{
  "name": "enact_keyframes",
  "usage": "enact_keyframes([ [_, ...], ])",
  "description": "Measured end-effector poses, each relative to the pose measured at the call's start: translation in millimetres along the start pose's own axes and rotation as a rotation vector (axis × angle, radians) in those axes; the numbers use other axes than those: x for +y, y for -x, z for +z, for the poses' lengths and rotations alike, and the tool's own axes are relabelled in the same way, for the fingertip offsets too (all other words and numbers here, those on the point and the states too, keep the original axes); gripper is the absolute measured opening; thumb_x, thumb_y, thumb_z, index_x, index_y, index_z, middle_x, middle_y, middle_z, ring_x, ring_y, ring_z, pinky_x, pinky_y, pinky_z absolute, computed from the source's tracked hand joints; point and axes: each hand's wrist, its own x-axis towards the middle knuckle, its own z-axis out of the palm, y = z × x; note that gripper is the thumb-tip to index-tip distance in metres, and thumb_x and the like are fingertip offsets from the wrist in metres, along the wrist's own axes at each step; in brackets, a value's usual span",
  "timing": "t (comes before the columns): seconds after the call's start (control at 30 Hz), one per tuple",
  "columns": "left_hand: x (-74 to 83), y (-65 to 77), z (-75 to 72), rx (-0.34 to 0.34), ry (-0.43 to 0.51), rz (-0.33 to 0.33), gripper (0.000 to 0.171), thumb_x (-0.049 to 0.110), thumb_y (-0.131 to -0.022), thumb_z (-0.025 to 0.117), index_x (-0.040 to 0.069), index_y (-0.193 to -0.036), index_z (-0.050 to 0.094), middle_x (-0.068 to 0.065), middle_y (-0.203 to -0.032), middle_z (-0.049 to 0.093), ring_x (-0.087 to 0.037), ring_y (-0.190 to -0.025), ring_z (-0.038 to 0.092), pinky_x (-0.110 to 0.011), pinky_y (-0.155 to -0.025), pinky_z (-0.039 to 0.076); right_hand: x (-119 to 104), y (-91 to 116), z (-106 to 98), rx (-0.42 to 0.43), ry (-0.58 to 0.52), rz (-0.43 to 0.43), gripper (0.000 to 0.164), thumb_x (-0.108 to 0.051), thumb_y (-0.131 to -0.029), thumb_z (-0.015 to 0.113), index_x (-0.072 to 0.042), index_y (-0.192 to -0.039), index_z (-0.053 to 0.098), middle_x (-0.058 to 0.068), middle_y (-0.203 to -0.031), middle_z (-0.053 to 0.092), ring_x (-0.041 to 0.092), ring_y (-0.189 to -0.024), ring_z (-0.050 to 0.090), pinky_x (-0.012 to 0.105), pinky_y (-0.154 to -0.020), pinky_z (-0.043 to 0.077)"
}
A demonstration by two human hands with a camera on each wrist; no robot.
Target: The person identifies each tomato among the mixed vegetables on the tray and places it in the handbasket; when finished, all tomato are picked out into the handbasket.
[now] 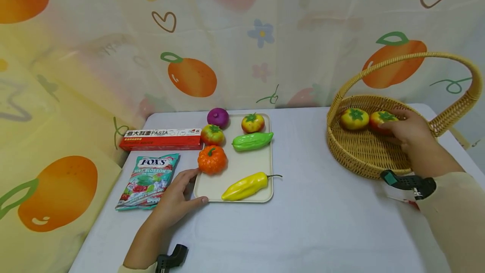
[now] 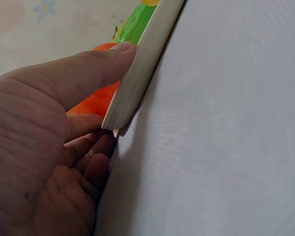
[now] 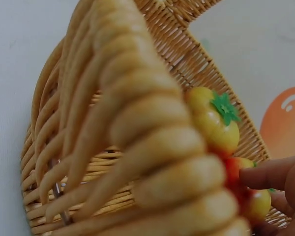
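Observation:
My left hand (image 1: pixel 175 199) holds the near left corner of a cream tray (image 1: pixel 240 165), thumb at its rim in the left wrist view. On the tray lie an orange pumpkin (image 1: pixel 212 160), a yellow pepper (image 1: pixel 246 186), a green bumpy vegetable (image 1: pixel 251 141), two red-yellow tomatoes (image 1: pixel 253 123) and a purple onion (image 1: pixel 218 117). At the right, my right hand (image 1: pixel 414 134) reaches into a wicker basket (image 1: pixel 335 155) and grips a red-yellow tomato (image 1: pixel 378 120), partly hidden by the fingers. Beside it in the basket sits a yellower tomato (image 1: pixel 354 119).
Left of the tray are a red pasta box (image 1: pixel 163 140) and a green candy bag (image 1: pixel 149 180). The basket's tall handle (image 1: pixel 401 59) arches over my right hand. A fruit-printed cloth (image 1: pixel 235 41) hangs behind the white table (image 1: pixel 303 222).

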Motion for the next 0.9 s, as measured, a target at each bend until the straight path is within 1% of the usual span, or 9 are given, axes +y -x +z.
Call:
enact_keyframes([
  [0.13,0.2,0.1,-0.1,0.001,0.001,-0.003,0.091,0.034,-0.085,0.093,0.013,-0.161,0.047,-0.009,-0.159,0.049,-0.033,-0.145,0.049,-0.053,-0.113,0.049,-0.4,2.5,-1.6,0.002,-0.009,0.009,0.086,-0.018,-0.106,0.067,-0.011,-0.172,0.012,0.024,-0.173,0.015,0.038,-0.145,0.037,0.026,-0.097,0.058],
  [0.23,-0.2,0.2,0.1,0.0,0.001,-0.002,0.091,0.035,-0.085,0.093,0.013,-0.161,0.047,-0.009,-0.159,0.049,-0.033,-0.145,0.049,-0.053,-0.113,0.049,-0.6,5.1,-3.9,0.003,-0.009,0.019,0.086,-0.022,-0.107,0.067,-0.011,-0.172,0.012,0.025,-0.174,0.012,0.042,-0.148,0.033,0.028,-0.1,0.056],
  [0.33,-0.1,0.4,0.1,0.0,0.002,0.0,0.092,0.035,-0.085,0.093,0.012,-0.161,0.047,-0.01,-0.159,0.049,-0.033,-0.145,0.049,-0.054,-0.113,0.048,-1.2,9.0,-7.5,0.003,0.026,0.024,0.088,-0.031,-0.106,0.068,-0.011,-0.172,0.014,0.025,-0.174,0.013,0.043,-0.148,0.032,0.03,-0.105,0.055],
  [0.47,0.9,0.7,-0.5,0.001,0.0,-0.008,0.093,0.035,-0.084,0.093,0.013,-0.161,0.046,-0.009,-0.159,0.049,-0.033,-0.144,0.049,-0.054,-0.112,0.049,-3.8,15.5,-14.2,-0.013,0.086,0.017,0.093,-0.044,-0.104,0.069,-0.011,-0.172,0.015,0.025,-0.173,0.015,0.041,-0.141,0.036,0.043,-0.114,0.048],
  [0.5,1.4,0.7,-0.7,0.001,-0.001,-0.012,0.093,0.034,-0.084,0.094,0.014,-0.161,0.046,-0.009,-0.159,0.049,-0.033,-0.144,0.049,-0.054,-0.112,0.05,-5.0,17.5,-15.4,-0.011,0.096,0.018,0.094,-0.046,-0.103,0.07,-0.012,-0.172,0.016,0.025,-0.172,0.017,0.04,-0.138,0.039,0.045,-0.113,0.049],
  [0.57,1.8,0.8,-0.9,0.0,-0.003,-0.018,0.093,0.034,-0.084,0.094,0.014,-0.161,0.047,-0.009,-0.159,0.049,-0.033,-0.144,0.049,-0.053,-0.112,0.05,-7.4,21.8,-17.8,-0.018,0.121,0.002,0.096,-0.049,-0.101,0.071,-0.011,-0.172,0.017,0.026,-0.17,0.02,0.039,-0.131,0.045,0.041,-0.102,0.053],
  [0.7,2.2,0.8,-0.9,-0.001,-0.002,-0.022,0.092,0.035,-0.084,0.093,0.015,-0.161,0.047,-0.008,-0.159,0.049,-0.033,-0.144,0.049,-0.053,-0.112,0.05,-13.4,32.1,-20.1,-0.022,0.159,-0.05,0.097,-0.051,-0.103,0.068,-0.008,-0.171,0.015,0.029,-0.171,0.019,0.04,-0.127,0.051,0.022,-0.077,0.055],
  [0.8,1.8,0.5,-0.7,0.0,-0.004,-0.015,0.092,0.036,-0.085,0.093,0.015,-0.161,0.047,-0.009,-0.159,0.049,-0.033,-0.144,0.049,-0.053,-0.112,0.05,-18.6,40.6,-19.8,-0.03,0.15,-0.083,0.096,-0.051,-0.104,0.065,-0.007,-0.171,0.012,0.03,-0.174,0.013,0.043,-0.133,0.047,0.016,-0.072,0.056],
  [0.9,1.4,0.1,-0.3,0.002,-0.006,-0.014,0.092,0.036,-0.085,0.093,0.015,-0.161,0.047,-0.009,-0.159,0.049,-0.033,-0.144,0.049,-0.053,-0.112,0.05,-24.2,49.1,-17.5,-0.035,0.126,-0.109,0.096,-0.05,-0.105,0.065,-0.007,-0.172,0.011,0.03,-0.174,0.009,0.048,-0.142,0.039,0.014,-0.073,0.057],
])
